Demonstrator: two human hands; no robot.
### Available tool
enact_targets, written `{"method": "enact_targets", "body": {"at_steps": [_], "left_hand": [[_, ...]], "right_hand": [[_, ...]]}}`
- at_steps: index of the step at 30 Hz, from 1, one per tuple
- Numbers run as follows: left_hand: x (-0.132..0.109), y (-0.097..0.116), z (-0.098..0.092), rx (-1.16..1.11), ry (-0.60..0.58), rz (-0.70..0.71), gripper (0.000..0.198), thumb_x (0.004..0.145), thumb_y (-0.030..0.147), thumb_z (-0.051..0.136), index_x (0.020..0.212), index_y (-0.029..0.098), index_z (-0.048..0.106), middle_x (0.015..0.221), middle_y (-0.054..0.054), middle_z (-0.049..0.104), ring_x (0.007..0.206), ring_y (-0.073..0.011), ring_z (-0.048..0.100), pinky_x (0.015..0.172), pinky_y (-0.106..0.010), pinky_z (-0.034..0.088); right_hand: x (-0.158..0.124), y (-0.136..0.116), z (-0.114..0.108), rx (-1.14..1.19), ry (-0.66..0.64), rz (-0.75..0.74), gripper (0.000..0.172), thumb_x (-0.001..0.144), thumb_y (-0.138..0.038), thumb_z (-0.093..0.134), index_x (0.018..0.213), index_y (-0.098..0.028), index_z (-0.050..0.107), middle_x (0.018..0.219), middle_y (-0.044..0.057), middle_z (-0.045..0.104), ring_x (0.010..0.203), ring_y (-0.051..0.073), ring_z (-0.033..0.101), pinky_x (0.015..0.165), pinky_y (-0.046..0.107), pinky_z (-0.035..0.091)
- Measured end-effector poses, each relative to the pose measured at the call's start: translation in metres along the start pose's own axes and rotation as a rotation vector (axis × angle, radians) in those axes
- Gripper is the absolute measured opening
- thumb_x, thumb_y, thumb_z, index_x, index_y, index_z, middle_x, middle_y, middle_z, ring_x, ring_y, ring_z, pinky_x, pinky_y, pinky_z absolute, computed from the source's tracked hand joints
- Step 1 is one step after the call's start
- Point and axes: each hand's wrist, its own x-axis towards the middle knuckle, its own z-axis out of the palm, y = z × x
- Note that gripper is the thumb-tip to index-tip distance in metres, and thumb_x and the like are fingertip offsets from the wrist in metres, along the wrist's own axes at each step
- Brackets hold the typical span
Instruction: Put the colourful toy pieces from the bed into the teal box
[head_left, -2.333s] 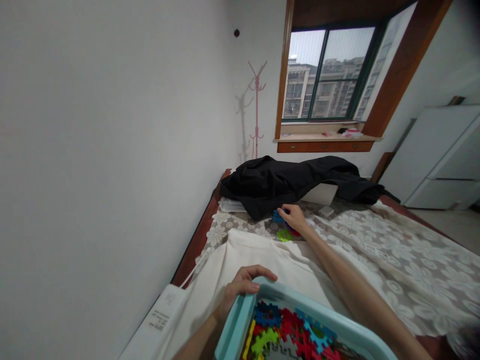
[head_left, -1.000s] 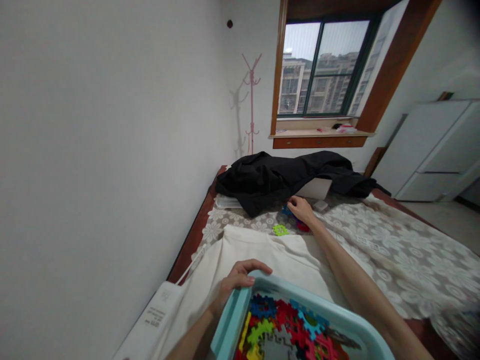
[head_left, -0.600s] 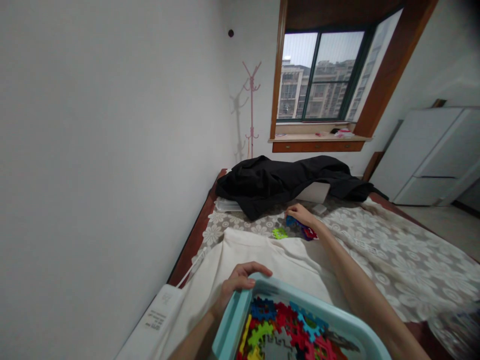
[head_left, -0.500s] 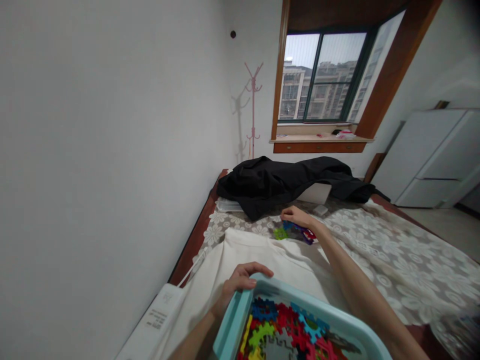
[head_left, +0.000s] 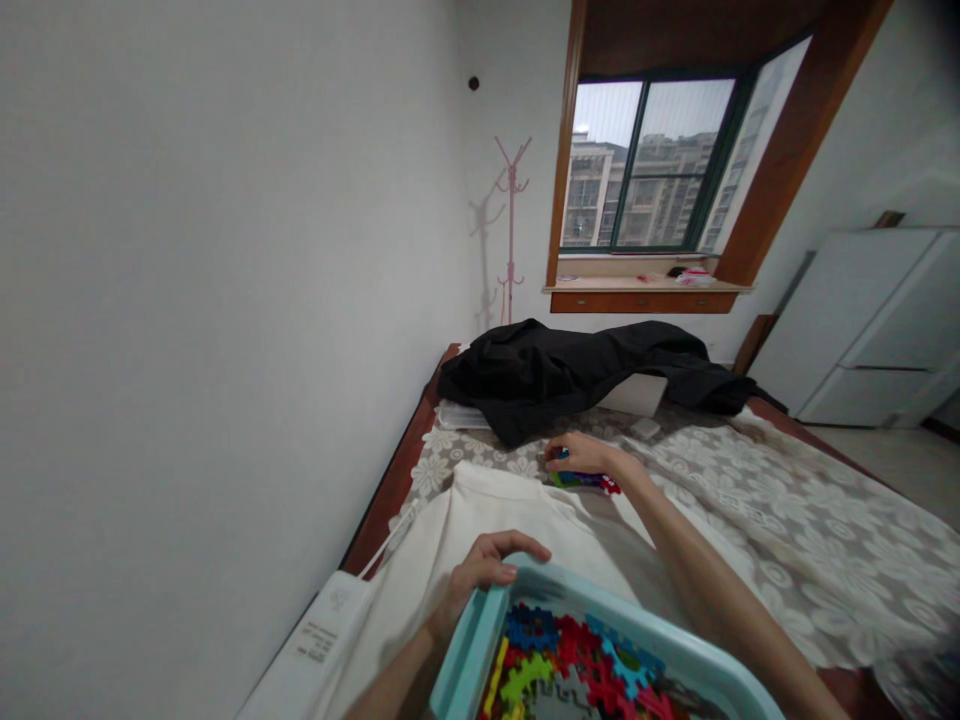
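Observation:
My left hand [head_left: 484, 572] grips the corner rim of a light-blue plastic bin [head_left: 637, 615] at the bottom of the head view, its thumb and fingers curled over the edge. Inside lie several notched, gear-like plastic building pieces [head_left: 596, 660] in red, blue, green, yellow and grey. My right hand [head_left: 581, 454] reaches out over the bed, its fingers curled around a small blue building piece [head_left: 563, 454], which they partly hide. Just below that hand, a green piece [head_left: 558, 480] and a purple-and-red piece [head_left: 607, 485] lie on the patterned bedcover, beside a white cloth.
The white cloth [head_left: 510, 500] spreads between the bin and the pieces. Behind the right hand are black fabric [head_left: 570, 365], a pale box-like panel [head_left: 636, 394] and a clear container [head_left: 461, 416]. A white device [head_left: 315, 640] lies left, beside the wall.
My right hand has shifted left and slightly nearer, now over the green piece, with the blue piece at its fingers. My left hand stays on the bin's rim. The view tilts up slightly.

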Motion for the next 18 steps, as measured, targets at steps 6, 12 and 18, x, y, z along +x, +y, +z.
{"method": "enact_targets", "body": {"at_steps": [6, 12, 18], "left_hand": [[0.001, -0.002, -0.003, 0.009, 0.012, -0.01, 0.039, 0.07, 0.023, 0.072, 0.105, 0.009, 0.08, 0.087, -0.011, 0.081, 0.073, -0.02, 0.074, 0.07, -0.025, 0.053], [0.001, -0.002, -0.004, 0.025, 0.026, -0.023, 0.04, 0.068, 0.025, 0.073, 0.104, 0.008, 0.08, 0.086, -0.012, 0.081, 0.071, -0.0199, 0.073, 0.068, -0.024, 0.052], [0.006, -0.004, -0.008, 0.029, 0.036, -0.041, 0.042, 0.064, 0.025, 0.075, 0.102, 0.008, 0.081, 0.085, -0.013, 0.081, 0.071, -0.0207, 0.073, 0.067, -0.025, 0.053]], "right_hand": [[0.0, -0.002, 0.003, 0.025, -0.05, 0.024, 0.024, 0.088, -0.041, 0.068, 0.097, -0.025, 0.083, 0.095, 0.007, 0.081, 0.081, 0.023, 0.071, 0.075, 0.031, 0.052], [0.003, -0.001, 0.001, -0.007, -0.112, 0.086, 0.026, 0.078, -0.046, 0.074, 0.09, -0.023, 0.082, 0.087, 0.004, 0.079, 0.077, 0.021, 0.069, 0.067, 0.027, 0.048], [-0.001, -0.016, -0.003, -0.015, -0.187, 0.105, 0.024, 0.077, -0.037, 0.073, 0.096, -0.025, 0.083, 0.095, 0.002, 0.08, 0.084, 0.021, 0.072, 0.067, 0.024, 0.049]]}}
